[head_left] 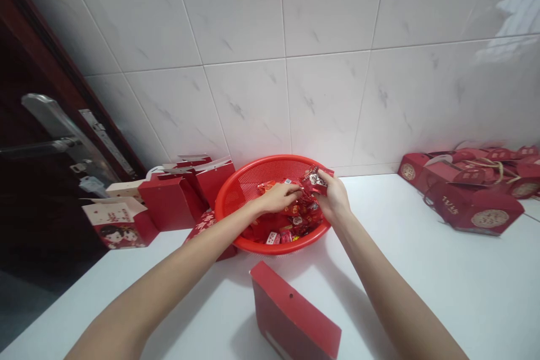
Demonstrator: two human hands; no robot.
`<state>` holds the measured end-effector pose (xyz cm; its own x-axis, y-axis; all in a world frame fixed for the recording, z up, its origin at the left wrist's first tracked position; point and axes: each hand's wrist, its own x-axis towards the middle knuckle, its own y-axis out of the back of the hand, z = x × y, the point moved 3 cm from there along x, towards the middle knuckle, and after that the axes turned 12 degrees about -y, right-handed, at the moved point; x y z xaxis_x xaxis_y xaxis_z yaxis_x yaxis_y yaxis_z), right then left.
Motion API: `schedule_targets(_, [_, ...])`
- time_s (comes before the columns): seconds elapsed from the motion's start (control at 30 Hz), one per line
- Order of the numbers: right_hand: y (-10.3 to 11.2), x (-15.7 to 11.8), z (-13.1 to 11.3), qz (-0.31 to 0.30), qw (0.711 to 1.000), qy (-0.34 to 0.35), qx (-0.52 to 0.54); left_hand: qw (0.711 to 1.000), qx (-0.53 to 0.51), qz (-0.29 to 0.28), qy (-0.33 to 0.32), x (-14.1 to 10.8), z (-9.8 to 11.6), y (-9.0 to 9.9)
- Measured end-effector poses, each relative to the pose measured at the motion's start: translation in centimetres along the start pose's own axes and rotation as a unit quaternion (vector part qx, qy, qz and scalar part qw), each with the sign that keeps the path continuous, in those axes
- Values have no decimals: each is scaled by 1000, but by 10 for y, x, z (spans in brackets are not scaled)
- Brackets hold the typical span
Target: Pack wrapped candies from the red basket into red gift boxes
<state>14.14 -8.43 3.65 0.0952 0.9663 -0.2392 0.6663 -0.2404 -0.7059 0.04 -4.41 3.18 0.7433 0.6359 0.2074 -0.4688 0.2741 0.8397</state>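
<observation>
A red plastic basket (236, 191) with a mesh wall stands against the tiled wall and holds several small wrapped packets, mostly red. My right hand (334, 196) is over the basket's right side, its fingers closed on a red packet (314, 180) with white print. Inside the basket, my left hand (278, 198) reaches over the packets with its fingers bent together at the tips; what they pinch, if anything, is too small to make out. In front of the basket a red box (295, 309) stands on the white table (202, 315).
Several red paper boxes (169, 202) and a box with a cartoon print (120, 230) stand left of the basket. More red boxes with round gold emblems (472, 205) are grouped at the right. A dark door (25, 191) with a metal handle is at the far left.
</observation>
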Motion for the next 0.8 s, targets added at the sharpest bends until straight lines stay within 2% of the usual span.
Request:
schedule_targets(0.17, [1, 3, 1, 0, 1000, 6, -3, 984, -135, 115, 16, 2, -2, 12])
schedule_targets(0.27, [3, 7, 2, -12, 1000, 17, -16, 966, -157, 207, 7, 1, -8, 21])
schedule_targets(0.33, [4, 8, 3, -17, 999, 22, -21, 957, -162, 241, -9, -1, -10, 24])
schedule_targets(0.67, [2, 5, 3, -22, 1000, 4, -16, 935, -193, 290, -63, -4, -10, 28])
schedule_targets(0.8, [1, 4, 3, -65, 997, -14, -42, 939, -190, 280, -59, -5, -14, 28])
